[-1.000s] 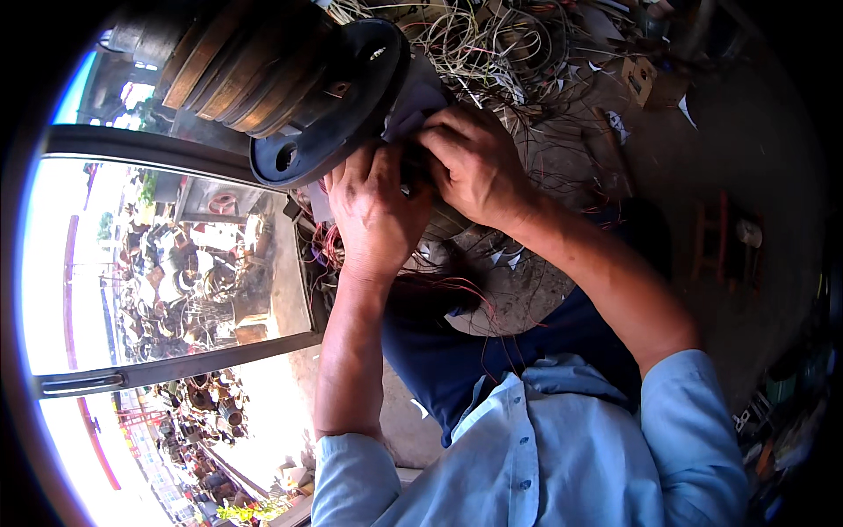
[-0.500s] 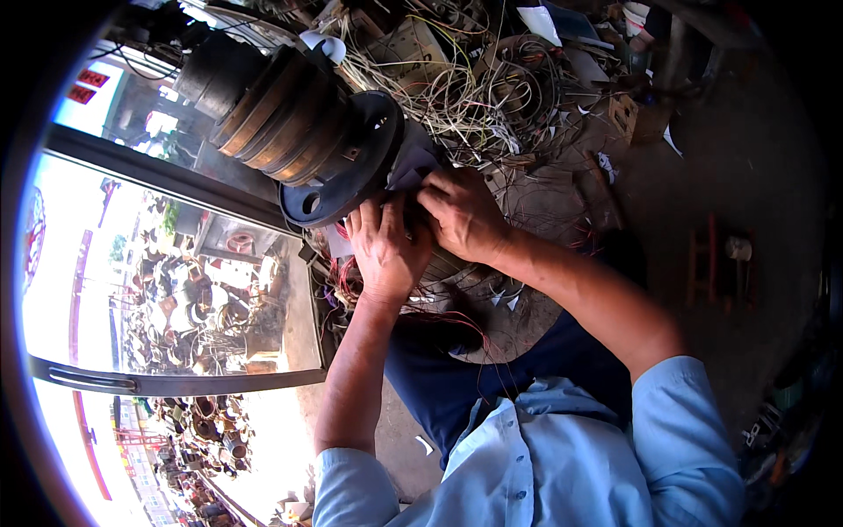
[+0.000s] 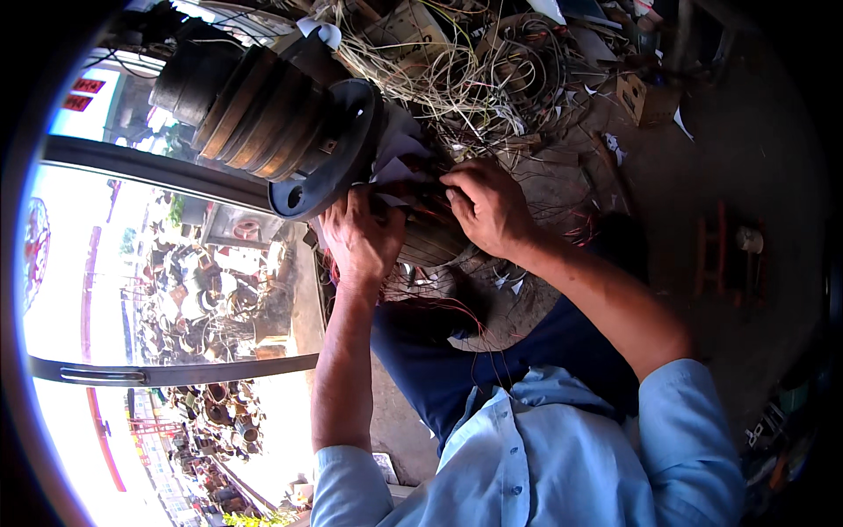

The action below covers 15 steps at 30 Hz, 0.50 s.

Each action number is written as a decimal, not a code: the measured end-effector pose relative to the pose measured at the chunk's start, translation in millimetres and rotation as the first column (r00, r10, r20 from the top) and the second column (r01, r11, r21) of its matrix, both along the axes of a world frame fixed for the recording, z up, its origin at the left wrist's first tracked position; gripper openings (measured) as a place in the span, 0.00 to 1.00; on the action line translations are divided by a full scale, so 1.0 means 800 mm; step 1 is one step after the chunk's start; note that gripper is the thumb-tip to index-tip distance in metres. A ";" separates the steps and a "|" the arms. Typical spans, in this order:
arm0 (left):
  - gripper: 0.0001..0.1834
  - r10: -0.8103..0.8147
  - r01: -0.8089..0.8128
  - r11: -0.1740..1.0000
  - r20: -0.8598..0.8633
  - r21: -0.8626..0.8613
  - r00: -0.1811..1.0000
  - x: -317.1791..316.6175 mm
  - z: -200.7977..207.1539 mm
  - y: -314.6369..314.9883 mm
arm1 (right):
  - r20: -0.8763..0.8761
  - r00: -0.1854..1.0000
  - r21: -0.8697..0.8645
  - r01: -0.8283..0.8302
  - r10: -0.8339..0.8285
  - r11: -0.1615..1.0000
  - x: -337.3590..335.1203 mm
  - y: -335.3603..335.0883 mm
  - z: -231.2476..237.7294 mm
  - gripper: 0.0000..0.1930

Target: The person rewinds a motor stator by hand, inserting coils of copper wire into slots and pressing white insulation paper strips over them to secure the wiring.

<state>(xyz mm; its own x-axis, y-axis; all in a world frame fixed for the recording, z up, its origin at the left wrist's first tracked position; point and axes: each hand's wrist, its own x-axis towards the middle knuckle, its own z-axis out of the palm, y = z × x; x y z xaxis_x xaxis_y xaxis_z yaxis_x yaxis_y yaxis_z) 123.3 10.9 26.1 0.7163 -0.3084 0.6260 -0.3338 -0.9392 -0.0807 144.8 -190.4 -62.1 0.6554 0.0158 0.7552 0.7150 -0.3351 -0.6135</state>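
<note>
A large dark machine part with a round black flange (image 3: pixel 303 193) and a stack of brown, copper-coloured rings (image 3: pixel 263 114) fills the upper left. Beyond the flange, grey paper sheets (image 3: pixel 399 154) stick up among thin reddish wires, over a ribbed cylindrical body (image 3: pixel 430 246). My left hand (image 3: pixel 360 237) lies against the near side beside the flange, its fingers bent over the part and its thumb by a paper piece. What those fingers grip is hidden. At the other side of the wires, my right hand (image 3: pixel 492 211) has its fingertips pinched together; anything between them is too small to name.
A tangle of pale wires (image 3: pixel 474 88) heaps up behind the part. A small cardboard box (image 3: pixel 645 98) and paper scraps lie on the floor to the right, with a reddish wooden stool (image 3: pixel 724 255) farther out. At the left stands a metal-framed glass door (image 3: pixel 184 373).
My hands have moved apart: the left slightly to the left, the right to the right. More of the grey paper and the wires shows between them. The flange appears farther left in view.
</note>
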 end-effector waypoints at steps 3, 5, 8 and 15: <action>0.19 -0.008 0.008 1.000 0.003 -0.023 1.000 -0.003 -0.006 -0.001 | -0.016 1.000 -0.101 -0.008 0.006 0.995 -0.021 0.003 0.000 0.11; 0.20 -0.040 0.041 0.998 0.033 -0.046 0.999 -0.004 -0.012 -0.002 | -0.016 1.000 -0.091 -0.006 0.005 0.996 -0.021 0.008 -0.001 0.11; 0.23 -0.085 0.089 0.995 0.068 -0.055 0.994 -0.008 -0.020 0.000 | -0.280 0.960 -0.134 -0.068 0.028 0.989 -0.022 0.014 0.005 0.09; 0.23 -0.114 0.124 0.985 0.091 -0.120 0.989 -0.005 -0.022 0.001 | -0.605 0.778 -0.016 -0.226 0.171 0.974 -0.018 0.007 0.033 0.14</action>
<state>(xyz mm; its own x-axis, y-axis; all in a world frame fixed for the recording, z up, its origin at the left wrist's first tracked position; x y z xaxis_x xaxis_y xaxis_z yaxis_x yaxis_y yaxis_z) 119.2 12.0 8.5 0.6232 -0.3037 0.7207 -0.4407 -0.8976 0.0029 130.3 -184.6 -35.7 0.9490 0.2404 0.2041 0.2720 -0.2962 -0.9156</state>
